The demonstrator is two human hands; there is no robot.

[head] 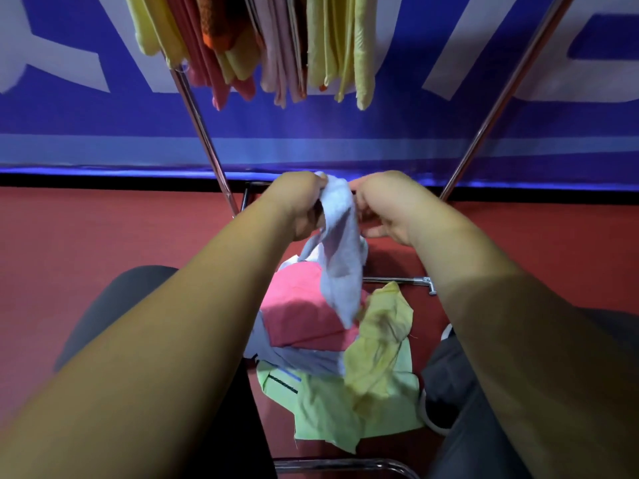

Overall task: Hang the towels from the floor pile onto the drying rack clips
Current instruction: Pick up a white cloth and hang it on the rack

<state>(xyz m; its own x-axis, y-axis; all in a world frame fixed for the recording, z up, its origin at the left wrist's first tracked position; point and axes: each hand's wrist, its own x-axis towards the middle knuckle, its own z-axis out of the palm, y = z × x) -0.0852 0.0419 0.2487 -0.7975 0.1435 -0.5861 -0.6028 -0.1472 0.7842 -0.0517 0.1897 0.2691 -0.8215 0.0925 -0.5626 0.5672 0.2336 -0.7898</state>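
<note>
A pale blue towel (340,257) hangs between both hands, above the floor pile. My left hand (299,202) grips its upper edge on the left. My right hand (380,205) pinches the same edge on the right, fingers curled toward the cloth. Below lies the pile: a pink towel (301,316), a yellow towel (380,344), a light green towel (332,406) and a bluish one (297,357). Several yellow, pink and orange towels (262,39) hang from the drying rack at the top of the view; the clips are out of sight.
The rack's metal legs (204,133) (498,102) slant down to the red floor (103,229), with a low crossbar (397,280) behind the pile and another bar (345,463) near me. A blue banner (345,133) covers the wall. My knees flank the pile.
</note>
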